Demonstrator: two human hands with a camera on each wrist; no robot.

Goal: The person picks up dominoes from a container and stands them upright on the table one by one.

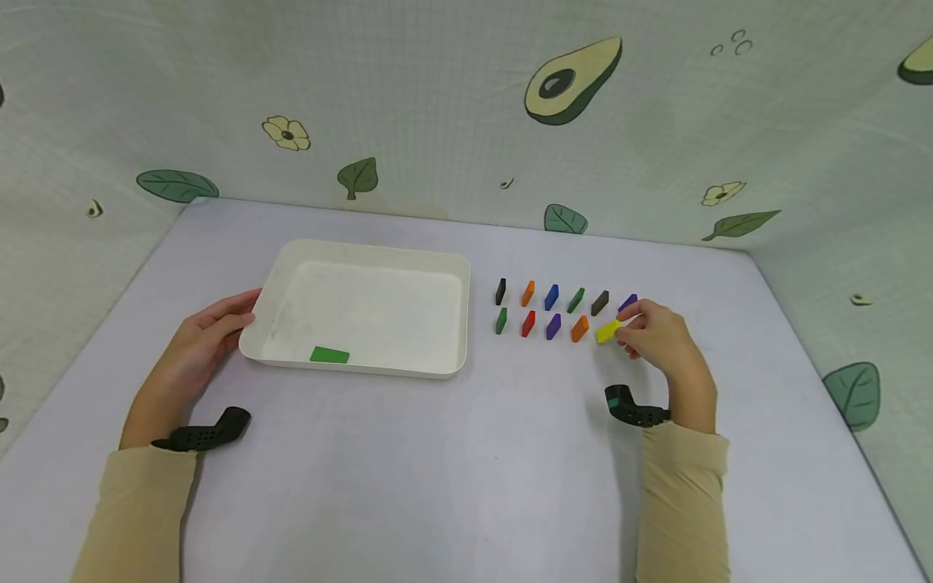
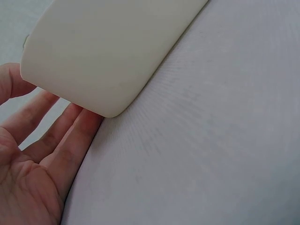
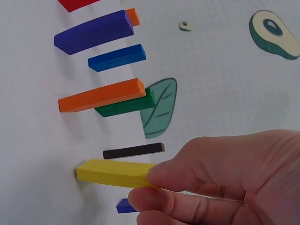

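My right hand (image 1: pixel 658 336) pinches a yellow domino block (image 3: pixel 112 173) by its upper end, between thumb and fingers, at the right end of the front row. It leans in the head view; whether its lower end touches the table cannot be told. Just behind the fingers is a purple block (image 1: pixel 628 301), partly hidden. On the left, my left hand (image 1: pixel 207 344) holds the left end of a white tray (image 1: pixel 357 370), thumb near the rim and fingers against the side. Their tips are hidden behind the tray in the left wrist view. A green block (image 1: pixel 330 355) lies flat inside, along the near wall.
Several coloured blocks stand upright in two rows right of the tray, among them a black block (image 1: pixel 500 291), a red block (image 1: pixel 528 324) and an orange block (image 3: pixel 102 96). The table (image 1: pixel 408 478) is white. A cloth (image 1: pixel 437 97) with printed avocados and leaves hangs behind and beside it.
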